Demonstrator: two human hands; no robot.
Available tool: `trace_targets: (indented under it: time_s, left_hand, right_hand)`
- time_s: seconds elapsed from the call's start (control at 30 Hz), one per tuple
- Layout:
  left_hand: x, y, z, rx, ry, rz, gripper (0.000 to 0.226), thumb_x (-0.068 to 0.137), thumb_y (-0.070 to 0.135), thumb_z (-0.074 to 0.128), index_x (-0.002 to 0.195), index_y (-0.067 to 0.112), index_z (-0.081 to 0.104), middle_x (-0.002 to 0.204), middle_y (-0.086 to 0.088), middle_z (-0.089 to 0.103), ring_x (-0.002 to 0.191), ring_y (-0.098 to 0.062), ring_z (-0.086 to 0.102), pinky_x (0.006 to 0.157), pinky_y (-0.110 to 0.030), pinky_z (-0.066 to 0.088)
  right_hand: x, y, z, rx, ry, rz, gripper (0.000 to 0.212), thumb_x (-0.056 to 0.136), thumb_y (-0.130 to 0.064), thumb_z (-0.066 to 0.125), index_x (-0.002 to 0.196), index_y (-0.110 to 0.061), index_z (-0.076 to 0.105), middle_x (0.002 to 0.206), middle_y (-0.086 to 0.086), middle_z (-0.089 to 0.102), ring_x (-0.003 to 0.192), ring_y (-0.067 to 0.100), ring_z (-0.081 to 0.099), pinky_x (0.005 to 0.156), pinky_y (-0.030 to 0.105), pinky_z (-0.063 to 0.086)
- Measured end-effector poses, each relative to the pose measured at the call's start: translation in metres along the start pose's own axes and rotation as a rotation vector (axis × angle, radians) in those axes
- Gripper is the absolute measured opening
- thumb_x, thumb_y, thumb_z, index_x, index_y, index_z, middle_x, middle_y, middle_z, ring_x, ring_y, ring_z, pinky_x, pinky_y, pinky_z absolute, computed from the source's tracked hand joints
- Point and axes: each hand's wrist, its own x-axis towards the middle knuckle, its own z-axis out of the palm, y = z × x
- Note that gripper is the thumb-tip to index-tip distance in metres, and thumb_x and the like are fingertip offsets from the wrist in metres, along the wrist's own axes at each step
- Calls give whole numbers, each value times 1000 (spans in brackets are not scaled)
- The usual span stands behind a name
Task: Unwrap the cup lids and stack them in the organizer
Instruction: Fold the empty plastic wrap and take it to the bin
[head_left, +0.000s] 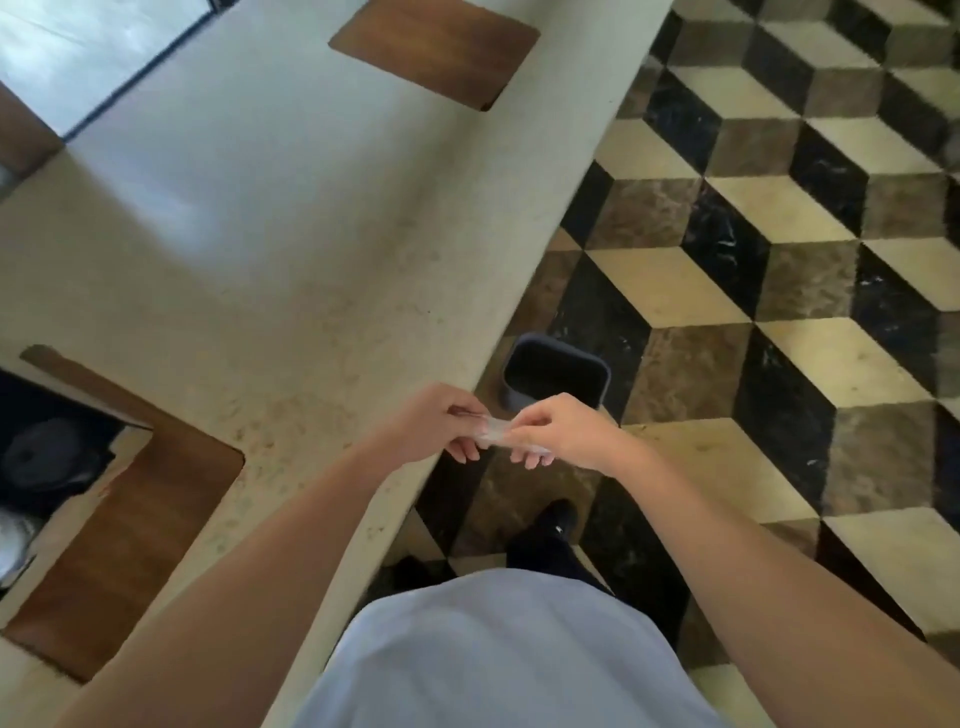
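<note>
A small crumpled piece of clear plastic wrap is stretched between both hands, just past the counter's front edge. My left hand pinches its left end and my right hand pinches its right end. Both hands hover above the floor, close to a dark bin. At the far left, a wooden-edged opening in the counter shows dark round shapes inside, blurred; whether they are cup lids I cannot tell.
The pale stone counter runs diagonally from bottom left to top right. A wooden panel is set into it at the top. The dark bin stands on the patterned cube-tile floor. My dark shoes show below.
</note>
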Motion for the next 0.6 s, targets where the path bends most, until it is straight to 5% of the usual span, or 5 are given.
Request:
trace_targets:
  time_s: [0.33,0.47,0.6]
  left_hand:
    - [121,50,27,53,4,-205,7,96,13,68,99,12,75,79,-2,78,70,-19,76,60,-21,58]
    - [160,54,17,164,43,-219,9,97,21,67,93,24,74,76,6,76,66,-10,72,60,-19,53]
    - [206,57,14,450,227,-132,16,99,35,59,110,31,71,100,18,67,97,-6,62,84,-18,48]
  right_hand:
    - [2,91,-121,376,61,121,17,95,-28,73,110,-21,76,96,-2,80,86,14,77,64,14,54]
    - [26,100,-137,462,268,207,14,90,-33,78,96,-21,80,83,-3,80,72,8,75,56,12,52]
    - [62,102,-138,563,465,269,11,91,-32,77,82,-26,79,75,-7,78,68,3,73,52,10,52]
